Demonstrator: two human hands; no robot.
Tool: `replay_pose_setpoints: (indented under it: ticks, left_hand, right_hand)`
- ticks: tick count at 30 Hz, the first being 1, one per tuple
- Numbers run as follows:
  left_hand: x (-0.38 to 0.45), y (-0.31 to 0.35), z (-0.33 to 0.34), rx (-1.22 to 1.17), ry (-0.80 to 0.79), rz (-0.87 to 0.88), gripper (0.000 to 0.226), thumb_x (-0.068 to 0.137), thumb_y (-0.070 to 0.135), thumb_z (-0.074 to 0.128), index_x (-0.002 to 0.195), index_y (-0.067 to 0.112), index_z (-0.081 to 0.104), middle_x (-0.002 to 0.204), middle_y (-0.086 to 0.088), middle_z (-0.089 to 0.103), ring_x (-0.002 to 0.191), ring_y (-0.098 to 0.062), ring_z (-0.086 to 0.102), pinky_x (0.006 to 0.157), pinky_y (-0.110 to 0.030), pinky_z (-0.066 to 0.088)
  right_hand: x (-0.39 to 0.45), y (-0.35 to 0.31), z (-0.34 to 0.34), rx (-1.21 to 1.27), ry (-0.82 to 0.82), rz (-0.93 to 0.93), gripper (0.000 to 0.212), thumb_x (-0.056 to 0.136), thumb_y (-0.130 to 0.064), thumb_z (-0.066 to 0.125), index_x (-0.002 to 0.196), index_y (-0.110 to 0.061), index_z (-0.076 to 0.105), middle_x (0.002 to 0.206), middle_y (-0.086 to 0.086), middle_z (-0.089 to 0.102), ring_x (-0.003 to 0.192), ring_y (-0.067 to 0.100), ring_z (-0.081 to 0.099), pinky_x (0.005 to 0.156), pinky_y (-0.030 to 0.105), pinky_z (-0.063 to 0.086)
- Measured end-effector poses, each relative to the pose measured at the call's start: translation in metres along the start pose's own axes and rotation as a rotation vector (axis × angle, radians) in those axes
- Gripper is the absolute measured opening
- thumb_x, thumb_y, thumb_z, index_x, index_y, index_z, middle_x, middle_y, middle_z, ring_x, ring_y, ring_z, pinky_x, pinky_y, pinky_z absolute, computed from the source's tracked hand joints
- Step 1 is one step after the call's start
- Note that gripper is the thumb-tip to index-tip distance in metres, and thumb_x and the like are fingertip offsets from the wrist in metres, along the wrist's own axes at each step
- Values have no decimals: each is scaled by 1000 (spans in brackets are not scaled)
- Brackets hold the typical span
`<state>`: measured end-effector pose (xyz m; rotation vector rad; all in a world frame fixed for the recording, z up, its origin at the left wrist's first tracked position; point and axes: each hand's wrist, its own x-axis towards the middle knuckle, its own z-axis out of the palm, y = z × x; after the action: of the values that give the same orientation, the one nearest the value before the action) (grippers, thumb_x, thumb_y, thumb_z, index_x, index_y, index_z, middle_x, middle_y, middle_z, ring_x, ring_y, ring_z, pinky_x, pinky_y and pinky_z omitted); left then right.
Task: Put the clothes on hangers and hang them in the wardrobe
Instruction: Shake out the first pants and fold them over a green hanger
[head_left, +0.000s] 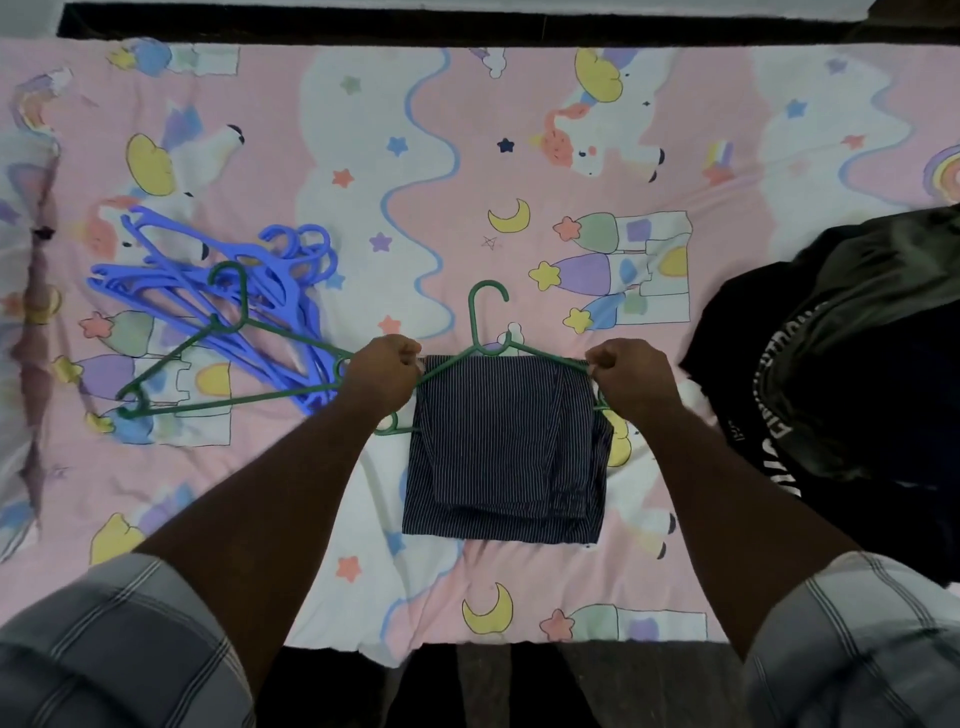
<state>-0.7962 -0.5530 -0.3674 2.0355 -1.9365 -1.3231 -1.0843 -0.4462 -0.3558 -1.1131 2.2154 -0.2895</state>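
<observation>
A: Hands?
B: Left hand (382, 371) and right hand (626, 376) are curled, each pinching one end of the green hanger (485, 332) with the folded striped garment (506, 447) draped over it, laid mid-bed (519, 156).

A: Surroundings?
B: Blue hangers (218, 275) at nine o'clock, a second green hanger (223, 353) laid across them; dark clothes (857, 389) at three o'clock.

Both arms reached straight toward 12 o'clock, sleeves plaid at the elbows. The left hand (383, 373) sat at 11 o'clock, the right hand (628, 376) at 1 o'clock, each with fingers curled, pinching.
</observation>
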Motion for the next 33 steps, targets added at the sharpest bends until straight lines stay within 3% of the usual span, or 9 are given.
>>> replay_pose_setpoints:
  ticks: [6, 11, 15, 19, 21, 24, 27, 30, 33]
  left_hand:
    - [13, -23, 26, 318, -13, -2, 32, 92, 10, 57, 123, 12, 66, 122, -14, 68, 118, -36, 59, 99, -38, 46]
    - [22, -28, 31, 255, 64, -9, 23, 87, 5, 53, 103, 15, 67, 100, -16, 71, 98, -37, 64, 88, -42, 52]
    - [24, -20, 24, 240, 75, -20, 19, 87, 10, 53, 95, 27, 58, 95, -12, 71, 93, -34, 65, 83, -40, 54]
    - [42, -1, 8, 225, 176, 68, 17, 91, 11, 56, 106, 18, 62, 100, -10, 73, 101, -33, 65, 89, -39, 49]
    - [55, 15, -3, 203, 250, 104, 24, 91, 9, 62, 116, 11, 62, 112, -11, 71, 108, -32, 63, 95, -36, 43]
    - [64, 29, -12, 88, 240, 1, 26, 90, 20, 68, 115, 14, 64, 115, -6, 69, 109, -25, 63, 96, -31, 43]
    - [55, 18, -7, -76, 141, -155, 17, 78, 35, 65, 88, 21, 69, 89, 0, 75, 87, -23, 73, 88, -41, 58]
    - [33, 8, 8, -319, 76, -255, 10, 88, 21, 65, 79, 17, 66, 78, -8, 73, 68, -22, 70, 77, -43, 61]
    - [9, 9, 22, -665, 37, -380, 19, 97, 6, 56, 80, 12, 60, 77, -10, 63, 62, -19, 60, 62, -29, 53]
  right_hand:
    - [30, 25, 18, -139, -75, -26, 22, 89, -15, 63, 106, -17, 77, 106, 5, 75, 97, 27, 65, 80, 29, 46]
    - [41, 37, 25, -169, -83, -26, 21, 90, -12, 65, 109, -13, 76, 107, 7, 73, 98, 29, 65, 80, 27, 43]
    - [45, 45, 23, -150, -86, -28, 17, 88, -10, 66, 100, -15, 76, 103, 5, 73, 98, 28, 66, 83, 29, 46]
    - [61, 35, 9, -124, 1, -66, 23, 87, -4, 62, 103, -13, 75, 103, 2, 73, 92, 19, 64, 77, 22, 39]
    - [71, 30, 2, -118, 44, -82, 28, 89, -6, 63, 114, -13, 73, 116, 4, 72, 105, 23, 63, 86, 26, 43]
    - [73, 28, 0, -111, 23, -66, 31, 91, -11, 62, 121, -12, 70, 123, 7, 70, 115, 28, 62, 97, 29, 42]
    - [54, 27, 7, -14, 42, 10, 30, 90, -9, 61, 118, -12, 71, 117, 7, 72, 111, 28, 64, 96, 29, 44]
    - [29, 29, 21, 129, 41, 121, 23, 87, -13, 67, 109, -12, 74, 107, 5, 75, 103, 25, 67, 94, 30, 47]
    - [8, 25, 30, 343, 40, 277, 23, 85, -18, 75, 108, -15, 75, 101, 2, 75, 97, 21, 68, 93, 32, 51]
